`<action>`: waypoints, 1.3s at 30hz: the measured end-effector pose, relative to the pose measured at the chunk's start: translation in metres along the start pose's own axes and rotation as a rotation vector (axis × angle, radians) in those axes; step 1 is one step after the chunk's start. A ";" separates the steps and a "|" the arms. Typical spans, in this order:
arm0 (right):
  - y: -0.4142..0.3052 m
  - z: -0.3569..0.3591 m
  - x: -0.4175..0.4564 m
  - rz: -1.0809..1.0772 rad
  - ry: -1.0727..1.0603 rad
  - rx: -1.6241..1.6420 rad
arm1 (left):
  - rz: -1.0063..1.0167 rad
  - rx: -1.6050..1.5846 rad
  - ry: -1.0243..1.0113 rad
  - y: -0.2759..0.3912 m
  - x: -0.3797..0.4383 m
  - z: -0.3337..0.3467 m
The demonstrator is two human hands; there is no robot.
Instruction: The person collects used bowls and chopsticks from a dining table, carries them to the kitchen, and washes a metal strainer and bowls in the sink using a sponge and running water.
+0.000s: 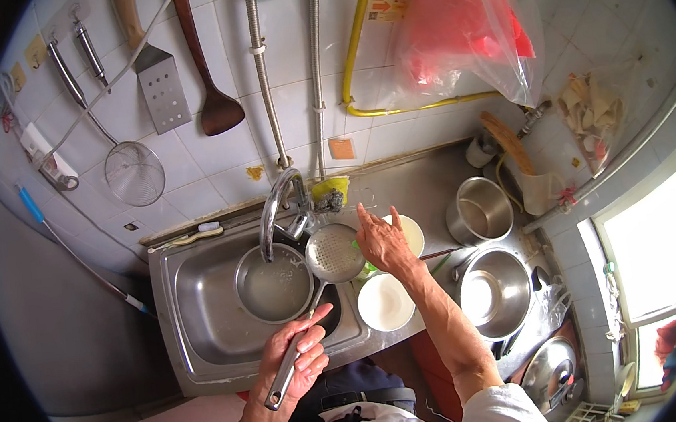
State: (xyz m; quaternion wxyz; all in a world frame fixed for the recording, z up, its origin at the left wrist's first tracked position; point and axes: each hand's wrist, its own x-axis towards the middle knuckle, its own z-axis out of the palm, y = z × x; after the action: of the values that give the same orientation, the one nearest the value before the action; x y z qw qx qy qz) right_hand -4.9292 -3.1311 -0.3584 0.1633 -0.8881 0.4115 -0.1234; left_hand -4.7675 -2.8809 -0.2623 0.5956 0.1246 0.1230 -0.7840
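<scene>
My left hand (295, 356) is closed around the metal handle of a perforated skimmer (334, 252), whose round head is tilted over the right edge of the sink basin. My right hand (381, 238) is spread above the drainboard beside the skimmer head, fingers apart, with green material partly hidden under it. Behind that hand sits a bowl (413, 234), partly covered, and a white bowl (386, 303) is nearer my body. A metal pot (274, 284) holding cloudy liquid rests in the steel sink (203, 319) below the curved faucet (266, 217).
Two steel pots (478, 211) (495, 295) stand to the right, with a pot lid (549, 374) nearer me. Steel wool (330, 201) lies by a yellow item behind the faucet. A wire strainer (134, 173), slotted turner (163, 87) and wooden spatula (220, 110) hang on the wall.
</scene>
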 end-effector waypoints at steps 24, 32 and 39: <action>-0.011 -0.001 -0.001 -0.033 0.096 -0.052 | 0.095 -0.147 -0.088 0.005 0.002 -0.042; -0.014 -0.006 0.000 -0.041 0.173 0.180 | 0.107 -0.102 -0.029 0.001 0.010 -0.045; -0.037 0.023 -0.012 0.173 0.319 0.664 | 0.131 -0.128 -0.029 0.006 -0.014 -0.058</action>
State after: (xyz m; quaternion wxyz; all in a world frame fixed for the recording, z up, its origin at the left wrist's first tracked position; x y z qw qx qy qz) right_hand -4.9030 -3.0949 -0.3657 0.3861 -0.7184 0.4429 -0.3725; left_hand -4.7548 -2.8501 -0.3127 0.6541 0.0827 0.1559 -0.7356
